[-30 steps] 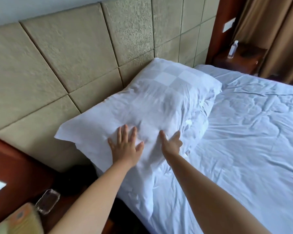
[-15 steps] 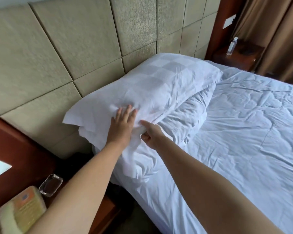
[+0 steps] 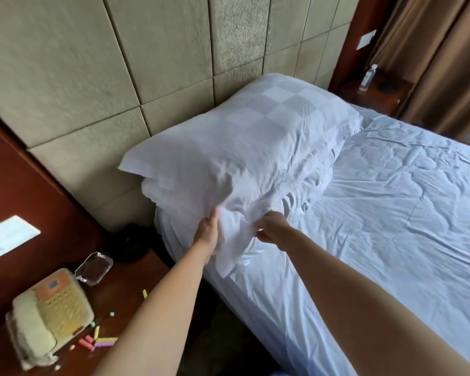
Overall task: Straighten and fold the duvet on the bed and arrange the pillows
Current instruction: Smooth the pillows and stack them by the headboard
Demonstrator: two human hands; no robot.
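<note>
While gripping the top pillow (image 3: pixel 255 147) near flap, left hand (image 3: pixel 208 234) and right hand (image 3: pixel 269 230) both pinching cloth. Risk: dragged askew off lower pillow (image 3: pixel 319 180), loose cover bunching

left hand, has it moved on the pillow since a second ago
Yes. The left hand has slid off the top pillow face to its near flap, away from the headboard.

No text legible — labels too blurred.

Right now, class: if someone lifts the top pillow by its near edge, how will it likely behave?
The top pillow probably sags: its flap droops between the left hand and right hand. It looks puffy, so likely light.
</note>
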